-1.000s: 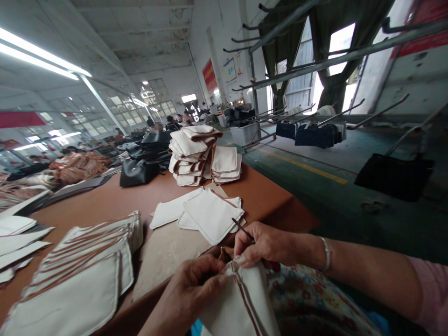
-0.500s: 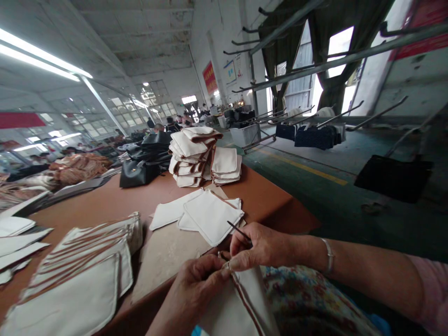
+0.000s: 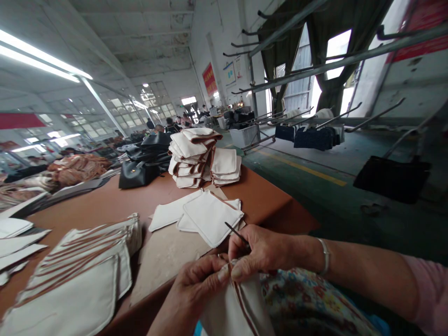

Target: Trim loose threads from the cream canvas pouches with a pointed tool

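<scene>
Low in the middle of the view, my left hand pinches the top edge of a cream fabric piece with a brown strip along its seam. My right hand grips the same edge just beside it, thumb pressed near the left thumb. Out of the right fist sticks a thin dark pointed tool; its exact kind cannot be made out. The fabric hangs down over a flowered cloth on my lap. Just beyond my hands, loose white panels overlap on a beige board.
On the brown table stand stacked cream pieces and black bags. A fanned row of cream pieces lies at left. To the right, a metal rack with prongs carries dark bags.
My right thumb has shifted slightly down and right along the fabric edge, and the pointed tool has tilted a little with it. My left hand keeps its pinch almost in place.
</scene>
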The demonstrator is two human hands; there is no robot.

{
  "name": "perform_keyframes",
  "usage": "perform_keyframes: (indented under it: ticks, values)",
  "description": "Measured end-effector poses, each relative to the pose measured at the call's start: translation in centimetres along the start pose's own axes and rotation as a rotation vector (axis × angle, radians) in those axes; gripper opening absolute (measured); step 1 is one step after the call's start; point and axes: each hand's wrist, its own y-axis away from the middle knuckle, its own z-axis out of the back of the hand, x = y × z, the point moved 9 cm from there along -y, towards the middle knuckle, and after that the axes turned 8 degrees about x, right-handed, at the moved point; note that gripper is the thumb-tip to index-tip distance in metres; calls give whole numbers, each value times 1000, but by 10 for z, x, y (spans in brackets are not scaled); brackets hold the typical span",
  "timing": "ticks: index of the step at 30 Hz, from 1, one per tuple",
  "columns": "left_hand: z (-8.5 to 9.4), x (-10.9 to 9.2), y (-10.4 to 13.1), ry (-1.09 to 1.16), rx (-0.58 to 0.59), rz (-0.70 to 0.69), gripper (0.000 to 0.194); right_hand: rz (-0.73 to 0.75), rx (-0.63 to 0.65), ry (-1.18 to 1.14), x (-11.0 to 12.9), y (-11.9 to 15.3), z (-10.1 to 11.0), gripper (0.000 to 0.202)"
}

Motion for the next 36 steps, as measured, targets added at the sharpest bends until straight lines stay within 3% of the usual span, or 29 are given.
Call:
perform_keyframes:
  ticks: [5,12,19,23,29,36]
  values:
    - [1,8,1,-34,-1,48,32,-40,-6,-13,-3,4,-2,34]
    - [13,11,-8,-256,-56,88,47,86,-180,286,18,2,1,12]
    - [2,-17,3,-337,-169,-22,27,25,-146,125,13,1,5,38]
    - [2,-20,6,-425,-211,-30,26,21,-117,85,11,-2,1,30]
    - [1,-30,9,-529,-302,-137,22,98,-296,116,10,0,7,10]
    - [5,-21,-2,-494,-236,-113,29,224,-426,101,10,7,12,7]
